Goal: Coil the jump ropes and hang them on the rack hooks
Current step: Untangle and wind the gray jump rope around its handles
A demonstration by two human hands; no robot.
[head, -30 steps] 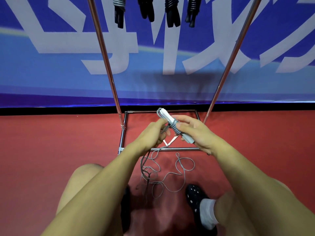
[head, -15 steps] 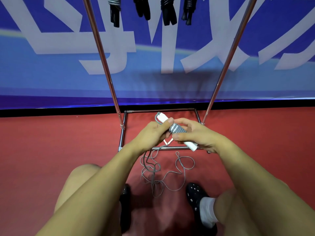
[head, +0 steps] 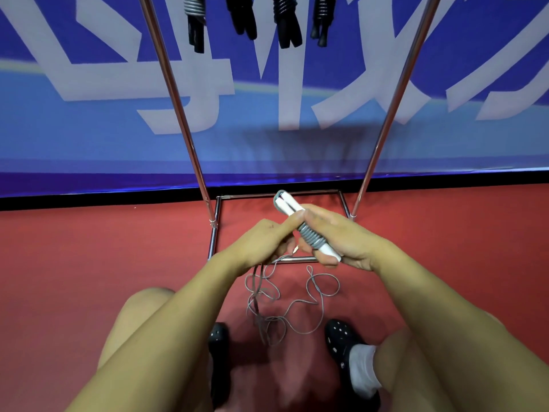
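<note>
Head view. The person is crouching, both forearms reaching forward over the knees. The right hand (head: 350, 245) is curling around a pair of white handles (head: 292, 207) held side by side, fingers closed underneath, thumb lying along the top. Grey rope coils (head: 312, 237) are wrapping tightly around the middle of the handles, inside that grip. The handle ends are sticking out beyond the fingertips on the far side and past the heel of the palm on the near side.

The left hand (head: 263, 243) is pressing its thumb against the handles just above the coils, touching the right thumb tip; its other fingers are folding inward, pinching the rope strand beneath. Exact finger contact underneath is hidden.

The loose rope (head: 297, 307) is hanging down from the left hand and lying in tangled loops on the red floor (head: 89, 263), below both hands, between two black shoes (head: 341, 337).

Beyond the hands, the metal rack (head: 190, 150) is standing; coiled ropes (head: 285, 22) are hanging above, well apart from the hands.
</note>
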